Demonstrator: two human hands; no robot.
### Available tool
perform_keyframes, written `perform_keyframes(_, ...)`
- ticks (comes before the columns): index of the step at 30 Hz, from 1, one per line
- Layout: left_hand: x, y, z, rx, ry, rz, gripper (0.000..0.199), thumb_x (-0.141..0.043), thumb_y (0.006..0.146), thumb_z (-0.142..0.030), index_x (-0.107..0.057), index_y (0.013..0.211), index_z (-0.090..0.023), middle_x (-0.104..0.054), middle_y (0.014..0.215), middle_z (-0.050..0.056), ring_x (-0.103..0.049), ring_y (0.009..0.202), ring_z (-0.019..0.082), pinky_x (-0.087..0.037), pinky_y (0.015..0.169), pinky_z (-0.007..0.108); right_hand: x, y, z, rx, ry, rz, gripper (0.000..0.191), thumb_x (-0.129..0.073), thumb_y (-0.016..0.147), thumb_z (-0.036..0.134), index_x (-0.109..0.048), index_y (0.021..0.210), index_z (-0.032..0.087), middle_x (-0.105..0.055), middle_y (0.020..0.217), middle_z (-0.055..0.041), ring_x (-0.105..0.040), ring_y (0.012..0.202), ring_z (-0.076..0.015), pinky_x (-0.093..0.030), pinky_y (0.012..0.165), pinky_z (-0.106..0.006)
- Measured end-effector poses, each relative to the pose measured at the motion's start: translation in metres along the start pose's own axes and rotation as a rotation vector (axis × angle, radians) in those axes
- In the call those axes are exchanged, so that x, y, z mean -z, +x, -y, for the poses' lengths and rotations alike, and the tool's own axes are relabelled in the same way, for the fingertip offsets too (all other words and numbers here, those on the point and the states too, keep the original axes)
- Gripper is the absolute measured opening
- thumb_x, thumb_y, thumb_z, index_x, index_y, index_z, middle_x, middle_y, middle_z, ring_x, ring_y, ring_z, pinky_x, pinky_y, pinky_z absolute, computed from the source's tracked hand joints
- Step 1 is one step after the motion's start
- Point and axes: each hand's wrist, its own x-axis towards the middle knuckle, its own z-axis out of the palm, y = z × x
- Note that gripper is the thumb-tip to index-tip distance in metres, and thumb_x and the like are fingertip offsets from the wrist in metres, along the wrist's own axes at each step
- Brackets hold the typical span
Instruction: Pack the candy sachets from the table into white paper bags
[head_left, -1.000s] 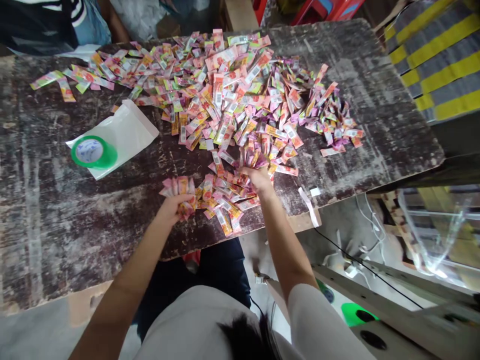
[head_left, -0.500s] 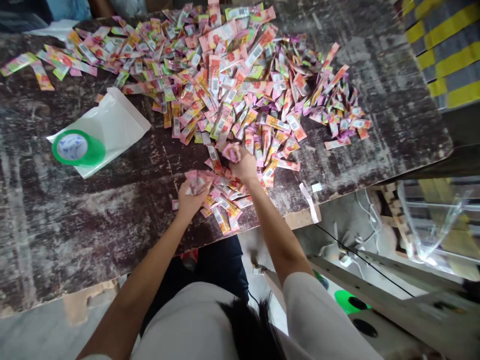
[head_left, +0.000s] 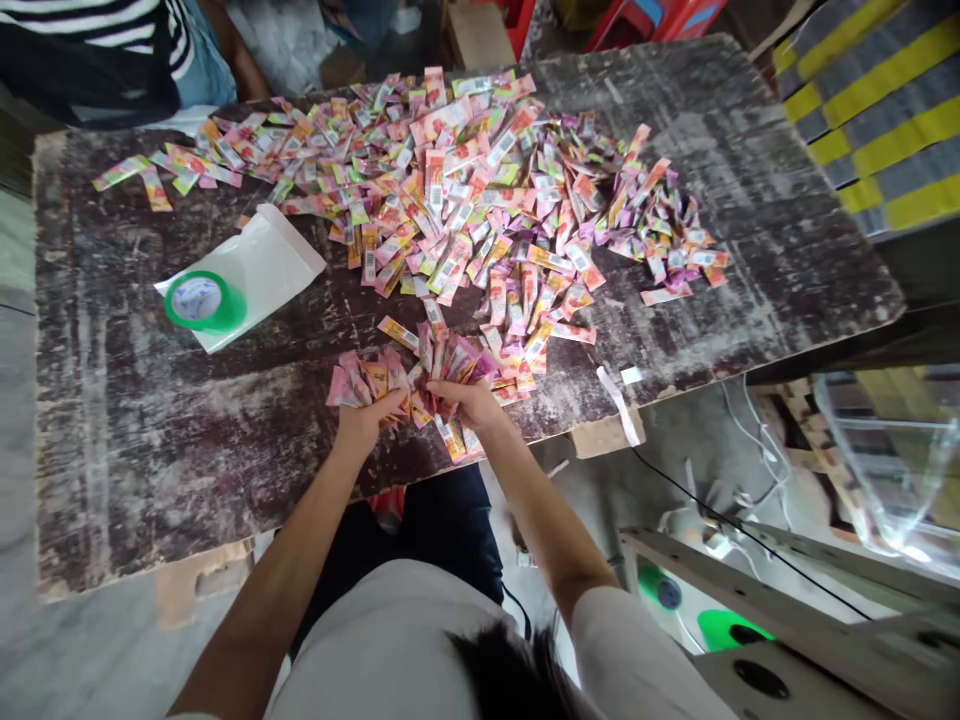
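My left hand (head_left: 364, 420) is closed around a bunch of small pink and orange sachets (head_left: 367, 380) near the table's front edge. Close beside it, my right hand (head_left: 469, 400) grips another bunch of sachets (head_left: 450, 355), its thumb lying across them. The two bunches nearly meet, and a few loose sachets (head_left: 450, 438) lie under and between my hands. Beyond them spreads a large heap of stick-shaped sachets (head_left: 450, 200) in pink, orange, green and purple, some with barcodes. My fingers are partly hidden behind the bunches.
On the worn dark table (head_left: 247, 430), a roll of green tape (head_left: 225, 305) rests on a white plastic bag (head_left: 281, 245) to the left. White paper scraps (head_left: 619, 400) lie by the front right edge. A person (head_left: 150, 60) sits at the far left. A metal frame (head_left: 750, 600) stands at lower right.
My right hand has drawn back from the heap toward me with a bunch of sachets. The left hand's bunch now shows fanned upright. The view has shifted, showing more of the table's far side.
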Motion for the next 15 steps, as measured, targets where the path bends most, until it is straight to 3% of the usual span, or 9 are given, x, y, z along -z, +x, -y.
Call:
perform_keyframes(5,0.000,0.001,-0.005,-0.036,-0.059,0.020,0.045,-0.088,0.047,-0.028,-0.074,0.089,-0.022,-0.074,0.079,0.002,-0.072,0.079,0.026,-0.059,0.064,0.033,0.004,0.006,-0.008,0.027,-0.033,-0.035,0.038,-0.086,0.052,0.041,-0.067,0.082,0.026,-0.074,0.088,-0.0018,-0.070,0.085,-0.0265,-0.061,0.081,-0.047)
perform_keyframes(10,0.003,0.009,-0.005,-0.029,-0.090,0.076,0.046,-0.085,0.051,-0.027,-0.073,0.096,-0.023,-0.076,0.098,0.004,-0.072,0.083,0.023,-0.057,0.067,0.031,0.021,0.019,-0.014,0.227,-0.431,-0.196,0.036,-0.081,0.058,0.037,-0.066,0.088,0.026,-0.072,0.093,-0.0036,-0.068,0.091,-0.0278,-0.056,0.087,-0.047)
perform_keyframes(15,0.008,0.023,0.002,0.009,-0.088,0.068,0.050,-0.085,0.051,-0.028,-0.073,0.099,-0.022,-0.076,0.100,0.005,-0.071,0.073,0.019,-0.055,0.061,0.028,0.029,0.035,-0.018,0.351,-0.756,-0.225,0.026,-0.073,0.066,0.037,-0.063,0.088,0.026,-0.070,0.084,-0.0022,-0.066,0.080,-0.0262,-0.056,0.080,-0.044)
